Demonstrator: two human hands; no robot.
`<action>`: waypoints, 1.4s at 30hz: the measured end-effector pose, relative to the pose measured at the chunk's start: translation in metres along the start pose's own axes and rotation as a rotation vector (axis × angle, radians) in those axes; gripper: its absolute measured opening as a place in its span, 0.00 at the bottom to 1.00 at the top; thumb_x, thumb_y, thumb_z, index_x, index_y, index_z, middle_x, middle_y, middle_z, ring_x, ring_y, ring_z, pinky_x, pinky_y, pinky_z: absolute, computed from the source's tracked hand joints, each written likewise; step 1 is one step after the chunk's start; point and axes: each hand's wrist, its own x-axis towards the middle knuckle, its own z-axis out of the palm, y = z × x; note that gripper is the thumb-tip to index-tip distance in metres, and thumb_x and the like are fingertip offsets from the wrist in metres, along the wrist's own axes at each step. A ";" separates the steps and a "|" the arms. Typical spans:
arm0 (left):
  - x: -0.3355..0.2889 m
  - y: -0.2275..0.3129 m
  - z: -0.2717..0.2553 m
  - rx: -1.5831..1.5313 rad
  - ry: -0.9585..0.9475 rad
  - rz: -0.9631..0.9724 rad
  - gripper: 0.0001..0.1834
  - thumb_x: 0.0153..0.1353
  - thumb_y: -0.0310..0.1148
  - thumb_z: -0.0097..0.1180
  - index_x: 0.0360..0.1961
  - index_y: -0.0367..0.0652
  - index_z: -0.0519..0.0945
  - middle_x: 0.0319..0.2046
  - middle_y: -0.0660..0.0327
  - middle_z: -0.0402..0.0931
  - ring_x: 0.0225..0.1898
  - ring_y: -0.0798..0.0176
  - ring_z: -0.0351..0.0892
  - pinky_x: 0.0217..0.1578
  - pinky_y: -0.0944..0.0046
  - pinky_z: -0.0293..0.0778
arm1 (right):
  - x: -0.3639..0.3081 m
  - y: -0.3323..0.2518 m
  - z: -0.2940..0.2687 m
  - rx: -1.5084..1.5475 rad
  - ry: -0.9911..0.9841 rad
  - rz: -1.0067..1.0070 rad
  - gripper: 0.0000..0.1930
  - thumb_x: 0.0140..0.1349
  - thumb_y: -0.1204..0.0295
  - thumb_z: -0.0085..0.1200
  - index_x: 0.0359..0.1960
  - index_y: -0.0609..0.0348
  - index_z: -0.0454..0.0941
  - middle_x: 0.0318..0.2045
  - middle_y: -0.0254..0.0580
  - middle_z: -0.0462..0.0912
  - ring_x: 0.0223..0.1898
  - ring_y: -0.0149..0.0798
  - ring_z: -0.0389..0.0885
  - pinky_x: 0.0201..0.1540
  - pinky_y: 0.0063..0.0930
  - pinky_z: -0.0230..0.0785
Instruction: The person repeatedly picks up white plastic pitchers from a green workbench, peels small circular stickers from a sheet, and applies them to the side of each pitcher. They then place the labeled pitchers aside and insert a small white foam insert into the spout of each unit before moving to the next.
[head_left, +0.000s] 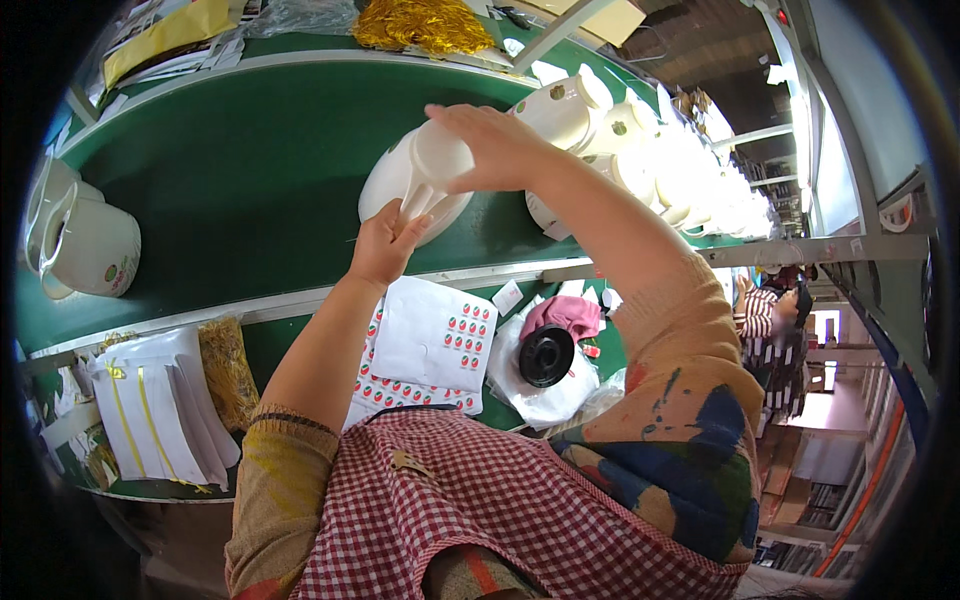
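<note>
White jug [384, 190] was over the green table [250, 170], its handle [419, 198] toward the person — its long axis, foreshortened, I could not tell. The left hand [385, 245] clasped this handle; the right hand [492, 147], fingers extended, was at the jug's right side — grip unclear.

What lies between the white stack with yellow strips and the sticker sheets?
In the head view, going right from the stack: a gold bundle, a strip of green surface, then the left forearm, just before the sticker sheets.
</note>
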 end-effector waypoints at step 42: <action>-0.007 -0.011 0.013 -0.270 0.358 0.150 0.13 0.62 0.38 0.61 0.28 0.40 0.76 0.17 0.68 0.71 0.20 0.77 0.68 0.21 0.73 0.63 | -0.159 -0.115 0.157 0.567 0.556 0.435 0.24 0.56 0.64 0.60 0.54 0.57 0.74 0.58 0.50 0.71 0.60 0.54 0.67 0.61 0.46 0.61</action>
